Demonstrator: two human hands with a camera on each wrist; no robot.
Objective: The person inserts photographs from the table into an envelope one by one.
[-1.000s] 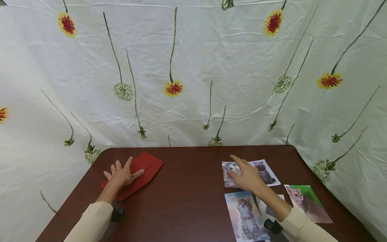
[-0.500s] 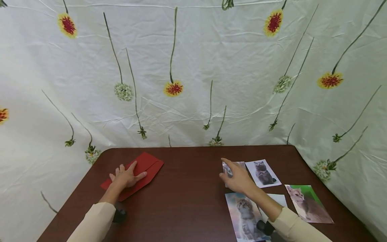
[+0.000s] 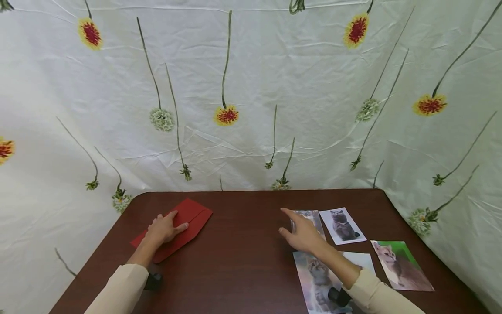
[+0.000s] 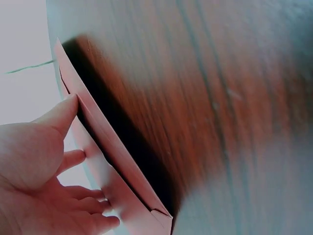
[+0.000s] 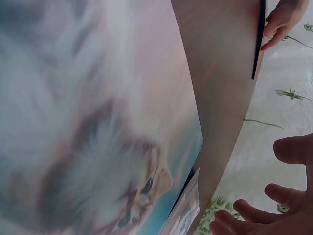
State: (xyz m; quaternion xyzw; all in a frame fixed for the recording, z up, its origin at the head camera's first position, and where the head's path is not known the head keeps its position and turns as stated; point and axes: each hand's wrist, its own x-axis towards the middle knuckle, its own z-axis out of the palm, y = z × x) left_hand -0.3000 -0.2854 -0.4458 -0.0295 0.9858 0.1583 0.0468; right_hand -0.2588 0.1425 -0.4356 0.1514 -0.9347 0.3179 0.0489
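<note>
A red envelope [image 3: 192, 222] lies on the dark brown table at the left. My left hand [image 3: 162, 230] rests over it, thumb [image 4: 71, 107] at the envelope's edge in the left wrist view and the other fingers loosely bent against its surface. At the right, my right hand [image 3: 303, 233] hovers over a light cat photo [image 3: 313, 216], index finger and thumb spread, holding nothing. Below its wrist is a larger kitten photo [image 3: 313, 279] with a pastel background, partly covered by the forearm. That kitten photo [image 5: 122, 122] fills much of the right wrist view.
A grey cat photo [image 3: 343, 226] on white lies right of my right hand. Farther right is a cat photo with a green background [image 3: 404, 266]. Another pale photo [image 3: 361, 260] is partly under the right forearm. A flowered white cloth [image 3: 251, 87] hangs behind the table [image 3: 243, 257].
My left hand's spread fingers have drawn together and settled lower on the envelope. The right hand has moved left, uncovering more of the grey cat photo. The envelope has stayed in place.
</note>
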